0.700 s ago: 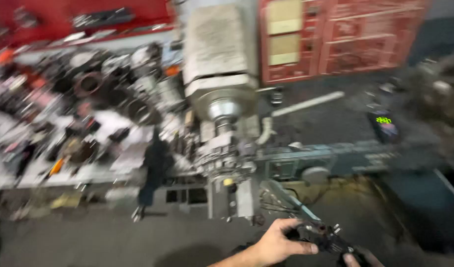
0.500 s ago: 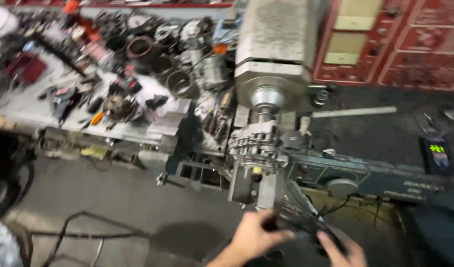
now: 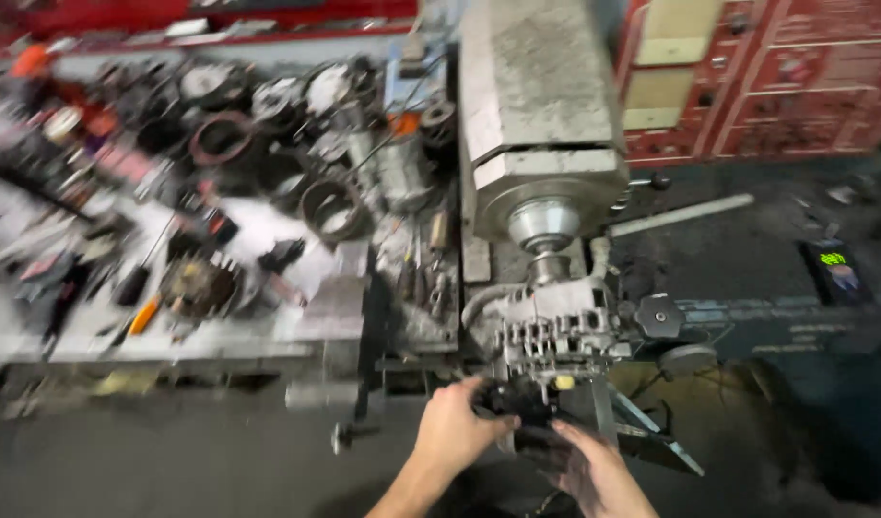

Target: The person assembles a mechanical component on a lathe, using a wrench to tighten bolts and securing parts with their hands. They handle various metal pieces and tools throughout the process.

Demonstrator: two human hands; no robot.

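Note:
A grey metal alternator-like housing (image 3: 555, 321) sits clamped in front of the chuck (image 3: 544, 223) of a grey lathe (image 3: 536, 96). Just below it my left hand (image 3: 459, 430) and my right hand (image 3: 589, 470) both close around a dark, blurred part (image 3: 522, 414) at the housing's near end. The fingers of the left hand curl over the part's left side, and the right hand holds it from underneath. What the dark part is cannot be made out.
A cluttered workbench (image 3: 37, 331) at left carries rings, motor parts and screwdrivers, among them one with an orange handle (image 3: 143, 315). Red cabinets (image 3: 766, 77) stand behind. A small black device with green digits (image 3: 835, 269) lies at right. The lathe's black handwheel (image 3: 659, 315) sits beside the housing.
The view has swung and steadied over the lathe. Both hands have moved up from the lower edge to the near end of the housing and closed on the dark part.

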